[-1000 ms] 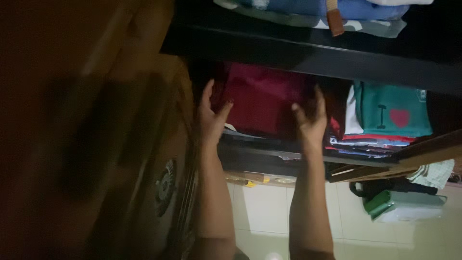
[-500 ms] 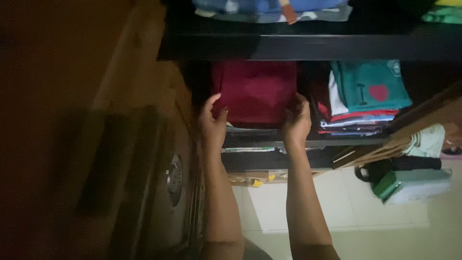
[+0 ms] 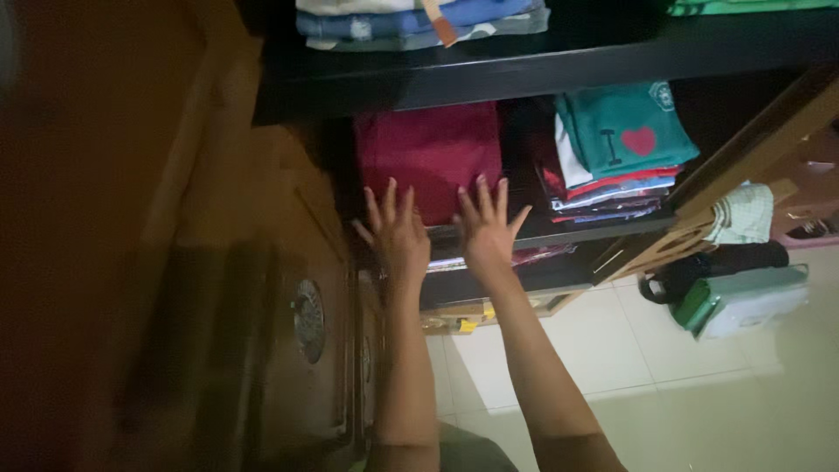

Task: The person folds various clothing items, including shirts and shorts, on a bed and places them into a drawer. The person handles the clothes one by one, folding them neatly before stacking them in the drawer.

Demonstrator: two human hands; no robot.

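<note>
A folded dark red garment (image 3: pixel 428 153) lies on a dark wardrobe shelf (image 3: pixel 559 234), on top of a pile. My left hand (image 3: pixel 395 234) rests flat against the front edge of that pile, fingers spread. My right hand (image 3: pixel 486 227) lies beside it, also flat with fingers spread, touching the red garment's front edge. Neither hand grips anything.
A teal folded shirt with a red heart (image 3: pixel 625 131) tops a stack to the right. Blue folded clothes (image 3: pixel 419 19) sit on the upper shelf (image 3: pixel 524 65). A brown carved wardrobe door (image 3: pixel 288 306) stands open at left. A green and white bag (image 3: pixel 743 301) lies on the tiled floor.
Both hands let go of the red garment's sides and now press flat with open fingers on its front edge. The view shifted, so the shelves appear higher and further left.
</note>
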